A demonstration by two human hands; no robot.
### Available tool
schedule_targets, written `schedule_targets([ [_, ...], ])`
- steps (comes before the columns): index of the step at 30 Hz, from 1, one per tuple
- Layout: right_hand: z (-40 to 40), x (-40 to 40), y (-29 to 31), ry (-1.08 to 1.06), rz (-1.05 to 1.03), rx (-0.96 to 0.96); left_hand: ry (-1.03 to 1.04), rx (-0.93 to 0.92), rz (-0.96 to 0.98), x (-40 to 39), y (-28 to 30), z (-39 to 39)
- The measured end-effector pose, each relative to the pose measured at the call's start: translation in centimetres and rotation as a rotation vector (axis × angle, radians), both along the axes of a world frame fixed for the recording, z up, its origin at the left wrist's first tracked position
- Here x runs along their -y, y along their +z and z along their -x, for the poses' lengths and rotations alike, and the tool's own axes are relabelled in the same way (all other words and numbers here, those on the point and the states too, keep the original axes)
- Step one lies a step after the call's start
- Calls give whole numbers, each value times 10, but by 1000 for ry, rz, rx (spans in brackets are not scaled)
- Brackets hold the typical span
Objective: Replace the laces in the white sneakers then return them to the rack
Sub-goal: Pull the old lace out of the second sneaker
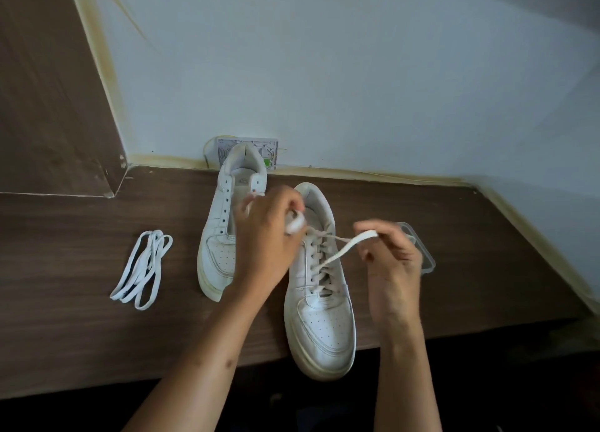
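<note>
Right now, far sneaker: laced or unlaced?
Unlaced. The far sneaker shows bare eyelets down its left flap; the near sneaker has lace crossings. A loose lace bundle lies left.

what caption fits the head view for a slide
Both hands work a lace on the near sneaker; spare laces lie left.

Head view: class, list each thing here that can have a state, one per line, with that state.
Near sneaker: laced, lace ends loose, toe past the table edge.
Far sneaker: unlaced, eyelets bare.
Lace: threaded in the near sneaker, one end pulled out.
Spare laces: loose bundle lying on the table.
Plastic tray: lying flat, mostly hidden by the right hand.
Left hand: gripping a bunched lace end.
Right hand: pinching the other lace end.
</note>
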State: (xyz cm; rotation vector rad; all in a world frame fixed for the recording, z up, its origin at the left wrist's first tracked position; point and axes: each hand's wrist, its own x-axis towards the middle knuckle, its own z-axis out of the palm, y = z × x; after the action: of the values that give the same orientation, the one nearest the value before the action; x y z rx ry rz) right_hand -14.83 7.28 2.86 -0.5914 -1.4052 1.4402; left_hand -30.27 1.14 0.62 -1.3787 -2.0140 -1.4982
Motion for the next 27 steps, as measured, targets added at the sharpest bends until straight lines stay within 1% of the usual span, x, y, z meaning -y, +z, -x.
schedule_targets([
  [2, -6, -6, -1, -151, 126, -67, 16, 277, -161, 1, 2, 8],
  [3, -8, -9, -3, -212, 209, -97, 36, 381, -231, 1, 3, 13],
  [4, -10, -12, -6, -272, 292, -133, 67, 442, -266, 2, 2, 19],
  [5, -11, -14, -8, -326, 350, -148, 110, 444, -258, 3, 1, 24],
  [7, -12, -14, -9, -414, 331, -58, 170, 317, -172, 4, -1, 31],
  [9, -9, -10, -9, -441, 216, 60, 101, 166, -93, 4, 0, 28],
  [11, -5, -8, -11, -433, 65, 165, 5, 38, 18, 4, 3, 19],
  [13, -2, -8, -13, -395, -135, 348, -75, -86, 119, 4, 3, 10],
  [16, 3, -5, -18, -284, -380, 578, -110, -231, 207, 5, 0, 6],
  [18, 8, 0, -20, -233, -452, 710, -104, -250, 213, 5, 0, 9],
  [19, 11, 1, -21, -225, -459, 740, -100, -244, 202, 4, 1, 9],
  [22, 18, 3, -22, -267, -425, 725, -77, -230, 162, 1, -1, 9],
  [24, 19, 3, -23, -251, -404, 697, -67, -230, 194, 0, -6, 8],
  [25, 19, 3, -22, -213, -363, 669, -86, -197, 228, 0, -8, 8],
  [26, 18, 3, -22, -168, -302, 632, -135, -117, 267, 0, -10, 8],
  [27, 18, 3, -23, -119, -235, 597, -209, 7, 298, 1, -9, 8],
])
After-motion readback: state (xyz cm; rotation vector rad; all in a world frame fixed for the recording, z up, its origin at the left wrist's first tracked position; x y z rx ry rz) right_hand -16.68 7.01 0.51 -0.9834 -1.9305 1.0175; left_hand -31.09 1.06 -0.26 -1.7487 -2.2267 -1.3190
